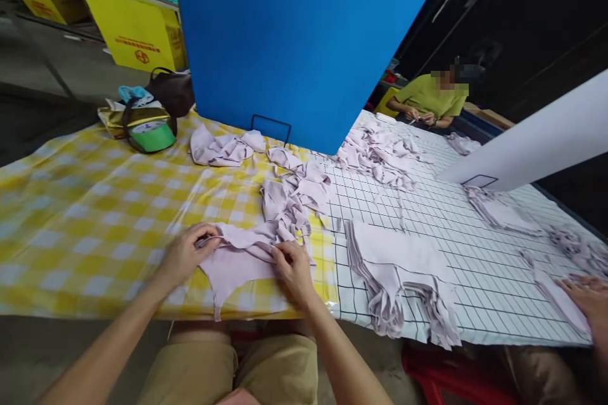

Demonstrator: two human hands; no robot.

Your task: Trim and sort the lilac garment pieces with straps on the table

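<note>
The left hand point(190, 252) pinches the upper left edge of a pale lilac garment point(240, 271) between thumb and fingers, nearly closed; the right hand point(292, 266), its fingers curled, has hold of the same edge farther right. The garment lies spread between the two hands at the near edge of the bench point(118, 215), on a yellow and white checked cloth, with one narrow strap end pointing toward the person's lap

Touching its far side, a loose heap of similar pieces point(285, 199) runs away from the hands, and another crumpled piece point(223, 145) lies beyond, to the left. To the right, on a white cloth with dark grid lines point(365, 202), is a neat layered stack of garments point(403, 259), straps hanging toward the near edge. Farther right a co-worker's hand point(586, 297) rests flat by a folded strip of the same fabric

Farther out, a large blue panel point(294, 44) rises over the bench, a green and yellow visor point(152, 135) lies by a dark bag point(173, 92) at the left, and a person in a yellow-green shirt point(430, 101) works at the far side
</note>
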